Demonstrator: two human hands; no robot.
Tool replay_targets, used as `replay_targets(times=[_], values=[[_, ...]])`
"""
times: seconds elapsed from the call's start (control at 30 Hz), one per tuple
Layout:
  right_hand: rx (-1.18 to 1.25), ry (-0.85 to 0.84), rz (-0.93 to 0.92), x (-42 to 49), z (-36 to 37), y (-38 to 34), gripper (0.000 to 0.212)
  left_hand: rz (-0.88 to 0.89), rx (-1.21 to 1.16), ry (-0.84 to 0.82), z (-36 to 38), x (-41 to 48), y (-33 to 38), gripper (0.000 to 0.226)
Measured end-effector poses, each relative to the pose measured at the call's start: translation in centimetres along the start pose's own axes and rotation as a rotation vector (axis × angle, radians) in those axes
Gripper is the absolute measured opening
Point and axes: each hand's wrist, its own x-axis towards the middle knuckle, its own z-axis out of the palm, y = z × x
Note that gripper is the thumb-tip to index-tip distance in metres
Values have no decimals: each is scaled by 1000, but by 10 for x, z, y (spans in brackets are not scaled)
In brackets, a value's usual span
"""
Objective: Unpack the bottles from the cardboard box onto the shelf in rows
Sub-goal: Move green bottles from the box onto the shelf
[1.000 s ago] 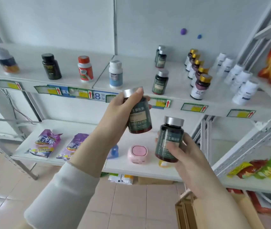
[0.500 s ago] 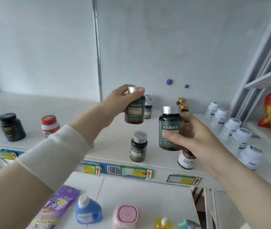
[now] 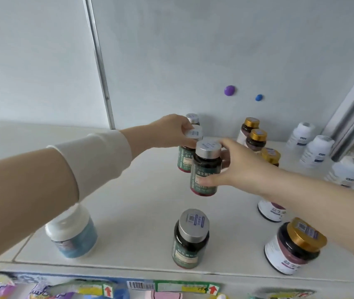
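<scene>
Two dark green bottles with silver caps are in our hands over the white shelf [image 3: 139, 201]. Our left hand [image 3: 169, 131] reaches toward the shelf's back edge, its fingers curled round the cap of the left-hand bottle [image 3: 185, 157]. That bottle is upright, but its base is hidden, so we cannot tell whether it touches the shelf. Our right hand [image 3: 238, 167] grips the right-hand bottle [image 3: 204, 171] around its body, thumb across the label and fingers curled behind. It is upright too, just in front of the other and overlapping it in our view.

Behind both, against the wall [image 3: 193, 50], stands the back bottle [image 3: 192, 118] of the same kind. The front bottle [image 3: 191, 238] stands near the shelf's front edge, roughly in line with them.

Toward the right edge a row of gold-capped bottles [image 3: 296, 242] runs front to back, with white bottles [image 3: 316, 149] beyond it. Near the front left corner a blue-labelled jar [image 3: 74, 236] stands partly under our left sleeve [image 3: 89, 160]. Price labels [image 3: 193, 288] line the front edge. A purple dot [image 3: 229, 90] and a blue dot [image 3: 259, 97] sit on the wall.
</scene>
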Motion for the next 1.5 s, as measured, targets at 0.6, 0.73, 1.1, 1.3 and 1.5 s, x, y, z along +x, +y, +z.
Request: replay_targets(times=[0.6, 0.73, 1.1, 1.3, 1.5], values=[[-311, -128, 4, 8, 34, 28, 63, 78, 115, -102, 30, 25, -20, 50], [-299, -144, 23, 5, 31, 23, 67, 84, 174, -106, 30, 19, -15, 58], [-580, 22, -7, -56, -23, -15, 62, 160, 882, 108, -23, -56, 51, 54], [-858, 208, -110, -133, -9, -23, 49, 211, 1140, 210, 1, -155, 91, 47], [-891, 176, -66, -227, 36, -13, 45, 268, 1195, 130, 54, -250, 112, 44]])
